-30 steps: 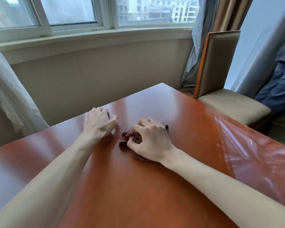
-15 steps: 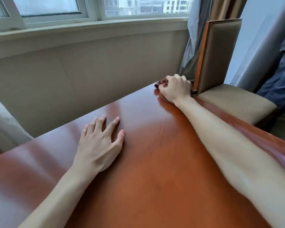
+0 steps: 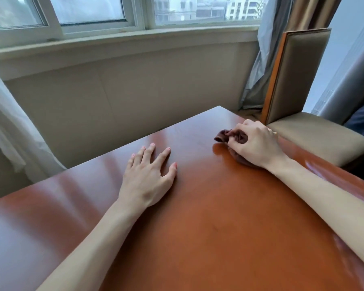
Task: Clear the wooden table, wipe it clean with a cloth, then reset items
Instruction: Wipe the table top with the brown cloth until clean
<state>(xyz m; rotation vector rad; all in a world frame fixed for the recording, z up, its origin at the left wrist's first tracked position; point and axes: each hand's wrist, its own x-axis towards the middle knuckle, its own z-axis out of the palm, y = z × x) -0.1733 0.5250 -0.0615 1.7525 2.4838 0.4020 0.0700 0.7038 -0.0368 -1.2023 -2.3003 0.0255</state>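
My right hand (image 3: 259, 143), fingers curled, grips the bunched brown cloth (image 3: 229, 138) against the wooden table (image 3: 219, 238) near its far right edge, just beside the chair (image 3: 315, 131). My left hand (image 3: 149, 175) rests flat, fingers spread, holding nothing.

Left hand (image 3: 148, 177) lies palm down and flat on the counter (image 3: 219, 238) near its middle, fingers straight and slightly spread, thumb held out to the side; the bare forearm runs back toward the near left corner. Right hand (image 3: 254, 141), close to the far right edge, has its fingers curled, gripping a bunched brown cloth (image 3: 229, 136); its bare forearm crosses from the right.
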